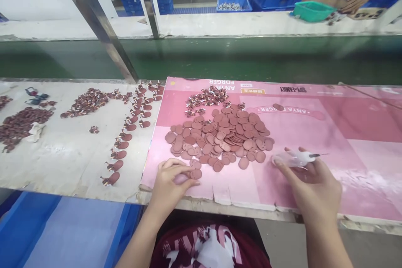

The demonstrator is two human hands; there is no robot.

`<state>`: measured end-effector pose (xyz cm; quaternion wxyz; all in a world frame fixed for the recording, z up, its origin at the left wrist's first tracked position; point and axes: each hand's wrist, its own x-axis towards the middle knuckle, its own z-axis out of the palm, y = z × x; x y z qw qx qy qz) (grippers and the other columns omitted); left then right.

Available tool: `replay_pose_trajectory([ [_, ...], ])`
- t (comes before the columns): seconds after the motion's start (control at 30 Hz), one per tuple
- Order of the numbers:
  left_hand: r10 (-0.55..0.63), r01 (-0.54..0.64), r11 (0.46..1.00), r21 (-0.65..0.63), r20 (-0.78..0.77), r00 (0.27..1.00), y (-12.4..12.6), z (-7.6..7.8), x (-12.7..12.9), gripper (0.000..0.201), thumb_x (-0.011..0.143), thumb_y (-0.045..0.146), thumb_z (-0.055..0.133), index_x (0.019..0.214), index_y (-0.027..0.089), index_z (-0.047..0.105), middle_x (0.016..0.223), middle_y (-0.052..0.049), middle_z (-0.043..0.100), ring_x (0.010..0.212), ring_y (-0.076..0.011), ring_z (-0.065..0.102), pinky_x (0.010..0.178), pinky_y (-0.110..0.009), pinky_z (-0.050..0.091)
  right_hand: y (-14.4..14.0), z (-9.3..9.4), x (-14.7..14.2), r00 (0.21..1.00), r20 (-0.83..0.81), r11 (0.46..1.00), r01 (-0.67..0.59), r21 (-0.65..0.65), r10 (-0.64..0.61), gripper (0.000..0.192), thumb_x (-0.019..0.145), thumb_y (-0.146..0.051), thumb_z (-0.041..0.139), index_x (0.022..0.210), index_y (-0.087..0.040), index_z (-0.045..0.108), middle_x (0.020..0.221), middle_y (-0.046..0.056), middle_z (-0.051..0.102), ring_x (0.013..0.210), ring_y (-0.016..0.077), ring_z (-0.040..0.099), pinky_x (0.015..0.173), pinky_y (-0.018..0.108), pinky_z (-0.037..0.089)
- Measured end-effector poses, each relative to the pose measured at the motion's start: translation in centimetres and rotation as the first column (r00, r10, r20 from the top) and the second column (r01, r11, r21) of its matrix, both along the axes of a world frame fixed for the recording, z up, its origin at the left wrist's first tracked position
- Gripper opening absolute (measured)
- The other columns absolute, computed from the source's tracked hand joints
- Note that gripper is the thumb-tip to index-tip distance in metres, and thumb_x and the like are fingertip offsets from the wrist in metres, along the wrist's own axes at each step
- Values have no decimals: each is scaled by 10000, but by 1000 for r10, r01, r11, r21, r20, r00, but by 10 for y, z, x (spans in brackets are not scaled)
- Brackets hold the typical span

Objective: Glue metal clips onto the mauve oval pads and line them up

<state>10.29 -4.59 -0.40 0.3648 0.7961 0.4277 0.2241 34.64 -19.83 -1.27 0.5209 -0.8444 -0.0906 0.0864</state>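
A heap of flat brown oval pieces (220,138) lies on a pink printed sheet (345,142). My left hand (171,182) rests at the heap's near left edge, its fingertips pinching one brown oval piece (196,173). To the right of the heap, my right hand (309,186) holds a small clear squeeze bottle with a thin needle tip (295,158) pointing right. A smaller pile of tiny brown-and-white parts (207,98) sits just behind the heap.
On the white board (63,150) to the left, a curved row of assembled brown pieces (125,138) and more small-part piles (84,102) lie. A green conveyor belt (251,60) runs behind. Another person's arms rest by a green tray (312,10) at the far right.
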Motion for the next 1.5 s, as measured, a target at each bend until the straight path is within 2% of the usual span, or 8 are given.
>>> replay_pose_trajectory([
  [0.13,5,-5,1000,-6,-4,1000,0,1,0,244,545,160,868,737,272,769,790,-9,690,825,-227,641,822,-417,481,-2,-3,-5,962,271,996,-35,87,10,910,548,-468,829,1345,-244,453,1254,154,589,1009,336,616,786,501,519],
  [0.27,-11,11,1000,10,4,1000,0,-1,-2,250,538,169,876,744,262,770,792,-14,695,828,-235,644,829,-427,478,10,15,-28,690,700,959,-32,283,-184,533,693,-351,755,1181,-245,566,1000,76,621,859,261,624,692,414,504],
  [0.4,-37,36,998,46,20,999,0,-4,-4,251,559,192,871,777,262,768,811,-17,707,832,-232,647,810,-409,479,58,39,-42,654,721,940,-340,8,231,121,859,-263,611,960,-221,663,787,41,655,663,183,597,632,335,493],
  [0.6,-67,64,994,86,31,997,0,-4,-5,252,575,187,865,796,247,761,804,-17,718,809,-218,657,796,-397,478,169,47,-24,374,365,521,-568,-637,853,297,932,-154,433,1096,-158,681,1067,124,667,1020,243,575,898,351,433],
  [0.8,-76,70,994,87,61,995,-1,-5,-6,236,605,196,847,817,249,758,810,-18,723,811,-213,659,800,-392,473,221,35,-23,322,210,370,-595,-714,923,217,865,-142,565,1025,-125,711,1026,156,650,930,247,623,814,311,440],
  [1.13,-104,102,994,39,63,993,-2,0,-7,269,657,154,811,898,260,756,835,-16,741,833,-209,659,827,-397,462,172,47,-30,510,305,587,-605,-537,804,210,843,-208,601,995,-166,740,984,102,709,855,225,682,816,345,514],
  [1.33,-95,95,995,-3,67,993,-3,-1,-7,252,659,161,815,883,257,755,850,-18,742,840,-208,654,855,-403,442,93,37,-69,720,14,716,-691,100,693,255,713,-401,722,827,-177,763,783,68,746,698,233,713,643,341,593],
  [1.5,-71,73,997,-27,59,996,-4,-1,-6,257,638,123,824,836,275,764,809,1,730,826,-198,643,846,-378,430,65,22,-103,666,-210,694,-647,316,716,205,657,-375,774,755,-195,768,755,62,745,699,242,720,651,342,610],
])
